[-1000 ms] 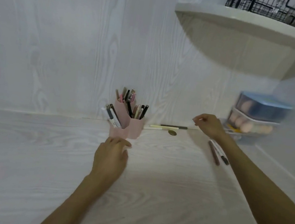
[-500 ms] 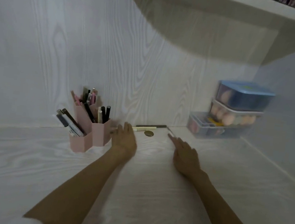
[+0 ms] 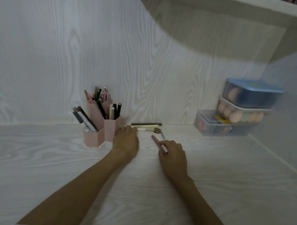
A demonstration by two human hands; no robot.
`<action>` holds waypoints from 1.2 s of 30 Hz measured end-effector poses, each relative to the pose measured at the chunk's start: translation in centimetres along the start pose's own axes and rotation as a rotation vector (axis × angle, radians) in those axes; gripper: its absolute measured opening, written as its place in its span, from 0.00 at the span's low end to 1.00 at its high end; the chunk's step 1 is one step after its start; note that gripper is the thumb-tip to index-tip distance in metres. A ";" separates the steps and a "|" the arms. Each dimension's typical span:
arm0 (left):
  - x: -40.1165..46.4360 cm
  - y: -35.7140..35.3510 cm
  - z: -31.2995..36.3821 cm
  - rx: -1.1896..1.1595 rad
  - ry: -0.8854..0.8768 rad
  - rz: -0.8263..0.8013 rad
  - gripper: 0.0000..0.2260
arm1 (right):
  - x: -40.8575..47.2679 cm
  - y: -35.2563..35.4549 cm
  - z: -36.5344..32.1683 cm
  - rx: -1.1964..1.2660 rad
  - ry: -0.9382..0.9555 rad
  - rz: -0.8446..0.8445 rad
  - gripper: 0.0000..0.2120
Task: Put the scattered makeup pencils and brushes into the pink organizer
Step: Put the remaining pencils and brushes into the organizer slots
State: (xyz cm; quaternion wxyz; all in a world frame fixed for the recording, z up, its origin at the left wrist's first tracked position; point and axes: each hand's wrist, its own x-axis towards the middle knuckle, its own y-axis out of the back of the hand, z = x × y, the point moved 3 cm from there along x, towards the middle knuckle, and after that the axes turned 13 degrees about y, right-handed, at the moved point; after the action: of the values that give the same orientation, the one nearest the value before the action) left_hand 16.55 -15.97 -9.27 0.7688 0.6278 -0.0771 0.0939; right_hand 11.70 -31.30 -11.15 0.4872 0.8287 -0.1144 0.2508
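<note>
The pink organizer (image 3: 108, 132) stands near the back wall, its hexagonal cups full of upright pencils and brushes. Just right of it, a dark pencil (image 3: 147, 124), a cream pencil (image 3: 147, 126) and a brush with a round brown head (image 3: 157, 131) lie along the wall. My left hand (image 3: 126, 142) lies palm down with its fingertips on the left ends of these; the fingers hide whether it grips any. My right hand (image 3: 174, 157) is closed around two thin pencils (image 3: 156, 140), a pinkish one and a grey one, whose tips stick out toward the wall.
Three stacked clear plastic boxes (image 3: 241, 112) with makeup sponges, the top one blue-lidded, sit in the back right corner. A rounded white shelf (image 3: 223, 1) overhangs the desk above. The pale wood-grain desk (image 3: 44, 165) meets walls at the back and right.
My right hand left the wall, came down on two pencils lying to the right and now holds them. My left hand moved from in front of the organizer to the pencils beside it.
</note>
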 end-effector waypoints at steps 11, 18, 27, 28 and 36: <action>2.3 0.9 1.1 0.181 -0.028 -0.201 0.19 | 0.2 1.0 -0.8 0.021 -0.057 -0.129 0.13; 2.9 0.9 2.4 0.524 -0.411 -0.041 0.13 | 1.6 0.8 -0.7 0.021 -0.005 -0.217 0.10; 1.2 2.6 2.9 0.405 -0.499 0.094 0.15 | 1.7 0.6 -0.9 0.256 -0.077 -0.244 0.08; 0.8 3.5 2.9 0.297 -0.474 0.124 0.16 | 1.8 0.6 -0.9 0.293 -0.083 -0.253 0.08; -1.0 17.1 -5.0 -1.134 -0.239 0.729 0.24 | 1.4 -2.3 -3.2 0.132 0.118 -0.090 0.10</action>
State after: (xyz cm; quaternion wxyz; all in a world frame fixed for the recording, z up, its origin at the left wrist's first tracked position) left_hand 11.46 -7.81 5.80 0.8843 0.0682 -0.4050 0.2221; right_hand 12.91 -27.31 -10.79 0.4481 0.8471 -0.0316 0.2839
